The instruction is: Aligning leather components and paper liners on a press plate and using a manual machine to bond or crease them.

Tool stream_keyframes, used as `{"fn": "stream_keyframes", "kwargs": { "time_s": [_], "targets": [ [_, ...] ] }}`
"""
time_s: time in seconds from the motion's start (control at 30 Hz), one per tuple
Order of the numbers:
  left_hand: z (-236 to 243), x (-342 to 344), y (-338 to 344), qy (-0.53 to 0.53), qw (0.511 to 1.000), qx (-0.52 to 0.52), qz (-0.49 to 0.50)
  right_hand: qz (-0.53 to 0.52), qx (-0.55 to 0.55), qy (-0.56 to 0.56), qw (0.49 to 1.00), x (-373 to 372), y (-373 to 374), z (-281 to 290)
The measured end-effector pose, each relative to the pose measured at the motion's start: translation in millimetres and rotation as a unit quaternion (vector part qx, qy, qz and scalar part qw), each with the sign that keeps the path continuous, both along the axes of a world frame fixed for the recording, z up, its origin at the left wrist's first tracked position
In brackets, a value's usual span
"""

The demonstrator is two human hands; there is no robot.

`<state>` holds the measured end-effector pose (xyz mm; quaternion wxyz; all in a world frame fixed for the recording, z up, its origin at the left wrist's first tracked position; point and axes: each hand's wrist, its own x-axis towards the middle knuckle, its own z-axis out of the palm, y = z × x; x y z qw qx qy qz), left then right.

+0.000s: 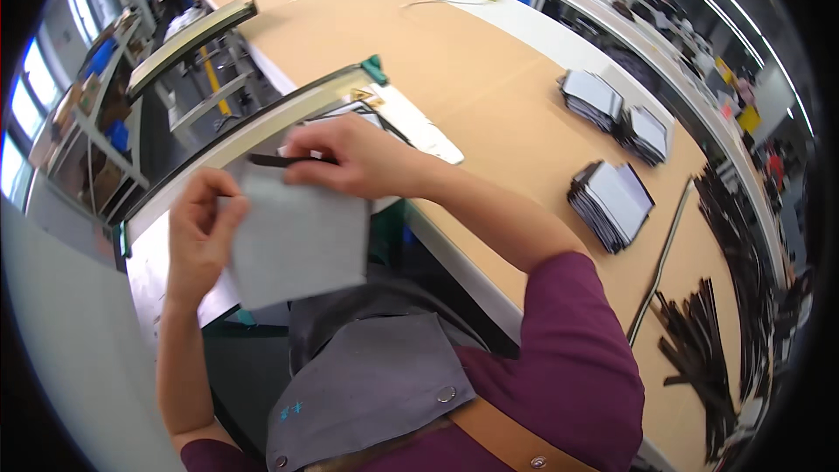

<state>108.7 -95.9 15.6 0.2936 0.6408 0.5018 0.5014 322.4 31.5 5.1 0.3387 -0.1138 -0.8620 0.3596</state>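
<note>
A light grey, roughly square sheet (301, 249) is held up in front of my apron. At its left edge my left hand (201, 232) is closed, thumb and fingers pinching the sheet. A short dark strip (269, 160) lies along the sheet's top edge, its left end sticking out free. My right hand (354, 157) grips this strip between thumb and fingers, over the sheet's upper right part. The fingers hide the strip's right end, and whether it is fixed to the sheet I cannot tell. Motion slightly blurs both hands.
Behind my hands stands a framed board (419, 131) with a green corner. Stacks of grey, dark-edged pieces (612, 205) sit on the tan table (489, 96) to the right. Long black strips (699, 358) lie in bundles near its right edge. Shelving (96, 122) stands at the left.
</note>
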Motion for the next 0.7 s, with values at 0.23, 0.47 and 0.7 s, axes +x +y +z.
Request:
{"fn": "stream_keyframes", "kwargs": {
  "time_s": [0.23, 0.47, 0.7],
  "targets": [
    [-70, -37, 32, 0.128, 0.989, -0.075, -0.014, 0.004, -0.155, -0.223, 0.962, 31, 56, -2],
    [-91, -40, 73, 0.227, 0.973, 0.014, -0.045, -0.106, 0.053, -0.268, 0.956, -19, 125, -36],
    [-86, -51, 77, 0.191, 0.977, -0.041, -0.084, -0.101, 0.026, -0.34, 0.934, -46, 131, -32]
  ]
}}
